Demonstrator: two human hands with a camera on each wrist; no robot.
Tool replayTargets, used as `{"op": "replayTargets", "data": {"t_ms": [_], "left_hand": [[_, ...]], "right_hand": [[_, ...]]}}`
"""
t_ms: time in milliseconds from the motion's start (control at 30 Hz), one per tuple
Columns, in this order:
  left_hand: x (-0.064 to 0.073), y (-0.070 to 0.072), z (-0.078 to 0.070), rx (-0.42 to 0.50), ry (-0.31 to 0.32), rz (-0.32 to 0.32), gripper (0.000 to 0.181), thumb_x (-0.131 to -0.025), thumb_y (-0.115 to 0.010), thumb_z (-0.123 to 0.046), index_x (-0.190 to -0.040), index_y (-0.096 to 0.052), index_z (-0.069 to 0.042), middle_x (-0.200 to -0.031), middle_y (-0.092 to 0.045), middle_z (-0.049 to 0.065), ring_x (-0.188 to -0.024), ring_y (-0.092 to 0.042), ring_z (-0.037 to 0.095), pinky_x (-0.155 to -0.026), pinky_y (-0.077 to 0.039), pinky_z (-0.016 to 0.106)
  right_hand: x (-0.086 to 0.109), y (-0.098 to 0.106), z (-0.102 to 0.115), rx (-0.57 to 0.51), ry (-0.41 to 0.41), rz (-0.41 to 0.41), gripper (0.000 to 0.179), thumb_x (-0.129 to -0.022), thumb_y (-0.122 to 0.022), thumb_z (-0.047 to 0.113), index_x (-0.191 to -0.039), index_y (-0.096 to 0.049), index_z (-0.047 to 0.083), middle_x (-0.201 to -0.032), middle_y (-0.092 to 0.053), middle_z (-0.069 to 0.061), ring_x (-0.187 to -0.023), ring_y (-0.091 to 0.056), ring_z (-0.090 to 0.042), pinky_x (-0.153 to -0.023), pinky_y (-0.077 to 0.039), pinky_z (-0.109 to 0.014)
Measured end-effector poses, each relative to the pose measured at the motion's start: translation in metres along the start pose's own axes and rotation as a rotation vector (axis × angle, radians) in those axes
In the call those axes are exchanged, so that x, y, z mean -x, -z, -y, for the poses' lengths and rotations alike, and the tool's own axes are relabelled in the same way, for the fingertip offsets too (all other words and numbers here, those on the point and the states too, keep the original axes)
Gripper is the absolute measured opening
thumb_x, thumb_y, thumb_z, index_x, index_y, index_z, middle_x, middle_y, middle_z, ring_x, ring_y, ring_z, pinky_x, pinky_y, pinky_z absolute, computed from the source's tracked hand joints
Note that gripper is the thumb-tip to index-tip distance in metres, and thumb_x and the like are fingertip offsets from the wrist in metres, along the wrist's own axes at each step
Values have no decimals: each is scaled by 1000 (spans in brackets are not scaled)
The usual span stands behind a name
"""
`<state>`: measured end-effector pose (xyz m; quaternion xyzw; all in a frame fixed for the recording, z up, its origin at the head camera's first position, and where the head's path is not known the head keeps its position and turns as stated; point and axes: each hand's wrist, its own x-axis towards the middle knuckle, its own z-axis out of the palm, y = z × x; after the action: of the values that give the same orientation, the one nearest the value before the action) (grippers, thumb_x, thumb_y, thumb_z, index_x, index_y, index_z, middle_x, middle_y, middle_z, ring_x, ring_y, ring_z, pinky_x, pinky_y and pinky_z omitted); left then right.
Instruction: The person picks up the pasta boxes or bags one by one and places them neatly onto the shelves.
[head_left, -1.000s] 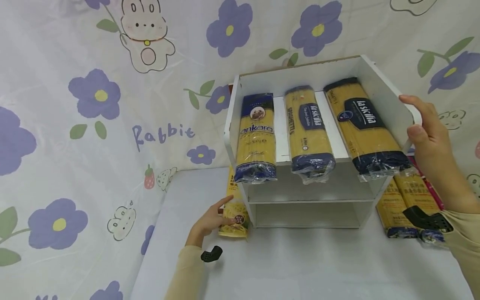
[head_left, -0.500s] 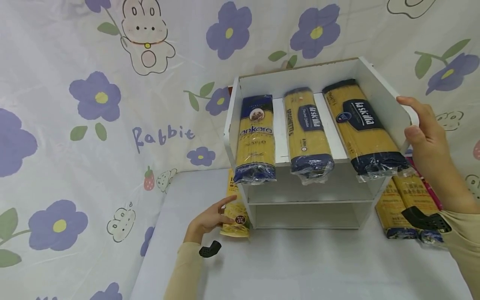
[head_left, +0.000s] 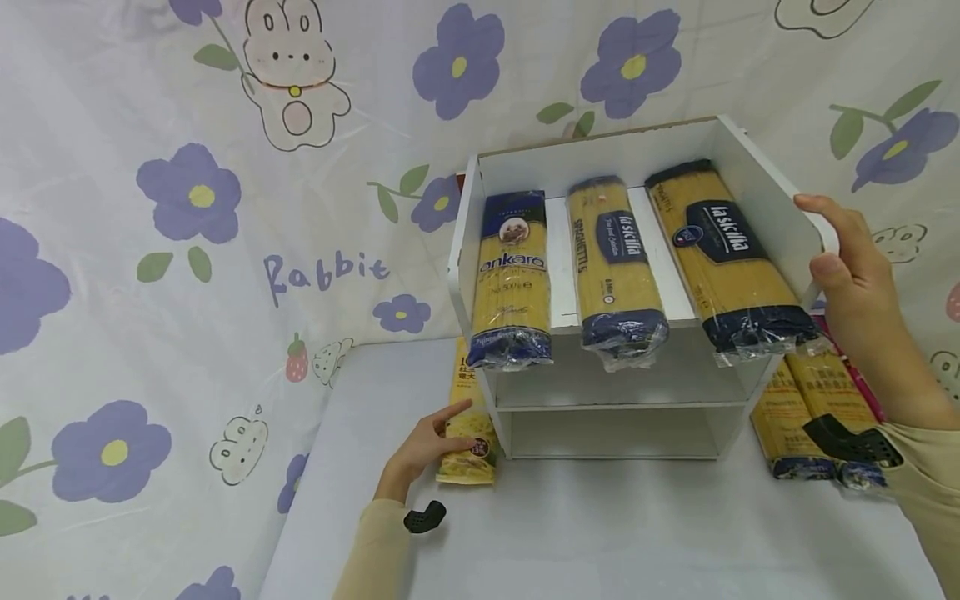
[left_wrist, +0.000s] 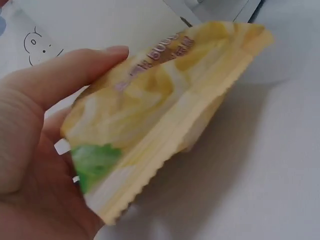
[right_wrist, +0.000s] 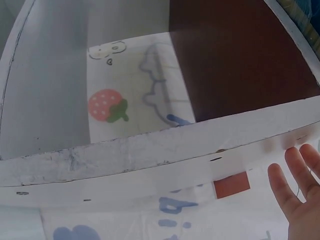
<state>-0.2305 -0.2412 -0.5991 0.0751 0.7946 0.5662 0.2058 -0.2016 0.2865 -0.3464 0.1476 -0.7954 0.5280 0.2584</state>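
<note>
A yellow packet (head_left: pixel 480 423) is just beside the left outer side of a white shelf (head_left: pixel 772 208), over the pale tabletop (head_left: pixel 600 533); the person's left hand (head_left: pixel 422 448) holds it by its left edge, the thumb bent over the printed face and other fingers passing behind, so I would call this a pinch on the packet; whether its lower end touches the tabletop, I cannot tell.

The right hand (head_left: pixel 862 267) is at the front upper corner of the shelf's right side board; its thumb and fingers grip this board, while the fingers at the outer side are a little spread.

On the top level three spaghetti packs lie side by side: an ankara pack (head_left: pixel 512 287) at the left, a narrower la sicilia pack (head_left: pixel 617 258) in the middle, and a wider la sicilia pack (head_left: pixel 727 250) slanting at the right; more yellow packs (head_left: pixel 825 392) are beyond the right side of the shelf.

As I judge it, the step in hand is the handling of the yellow packet, with the right hand steadying the shelf; the next move seems to call for a firm but gentle pinch, and for care that the packet does not catch on the side board.
</note>
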Motion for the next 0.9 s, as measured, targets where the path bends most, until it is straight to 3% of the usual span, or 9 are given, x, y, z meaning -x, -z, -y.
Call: {"op": "replayTargets", "data": {"t_ms": [233, 533, 767, 900], "left_hand": [[2, -1, 3, 25, -37, 18, 80, -84, -80, -20, -153, -38, -24, -165, -24, 3, -155, -7, 33, -124, -8, 59], [4, 2, -2, 90, -79, 65, 75, -90, -71, -9, -154, -35, -20, -166, -19, 3, -156, 4, 28, -123, 3, 60], [13, 3, -8, 107, -66, -30, 73, -89, -74, -18, -152, -39, -27, -164, -26, -5, -157, -2, 23, -125, 2, 56], [19, 6, -14, 116, -111, -88, 74, -89, -73, -14, -153, -38, -28, -164, -25, -5, -157, -1, 22, -125, 1, 55]], "right_hand": [[0, 0, 1, -3, -1, -4, 50, -102, -53, 32, -149, -42, 18, -135, -43, 18, -115, -45, -4, -81, -41, -5], [1, 0, 2, -3, -4, -4, 50, -102, -53, 32, -149, -42, 18, -135, -43, 17, -114, -45, -4, -80, -40, -5], [0, 1, -2, 0, 4, 2, 50, -102, -52, 32, -149, -42, 18, -136, -42, 17, -115, -44, -4, -81, -41, -6], [0, 1, -4, -11, 27, -1, 51, -102, -53, 32, -149, -42, 16, -135, -43, 17, -111, -45, -4, -79, -39, -4]]}}
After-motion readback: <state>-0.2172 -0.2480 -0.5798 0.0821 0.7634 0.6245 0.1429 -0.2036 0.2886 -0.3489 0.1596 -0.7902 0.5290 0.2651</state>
